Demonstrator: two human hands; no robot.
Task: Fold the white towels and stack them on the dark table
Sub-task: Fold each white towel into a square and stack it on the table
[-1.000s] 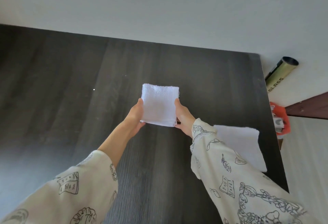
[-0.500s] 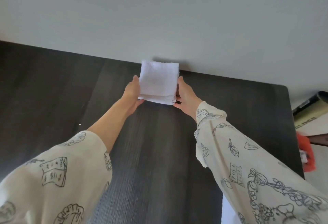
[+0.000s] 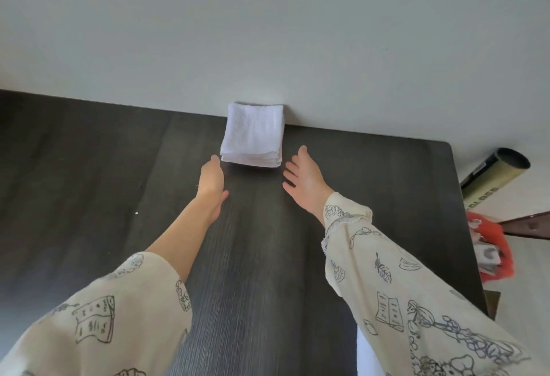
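Folded towel stack [image 3: 253, 134] sits at the surface's [image 3: 89, 167] far edge, against the wall. Left hand [image 3: 212, 180] and right hand [image 3: 303, 180] flank it, fingers relaxed, holding nothing. White sliver [image 3: 363, 355] at near edge: probably another towel left.

Two hands [image 3: 212, 178], perhaps two towels [image 3: 253, 134].

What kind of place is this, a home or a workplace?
Probably a home, though that is uncertain: a dark wood-grain table set against a plain wall, a folded white towel on it, and loose printed sleeves like nightwear.
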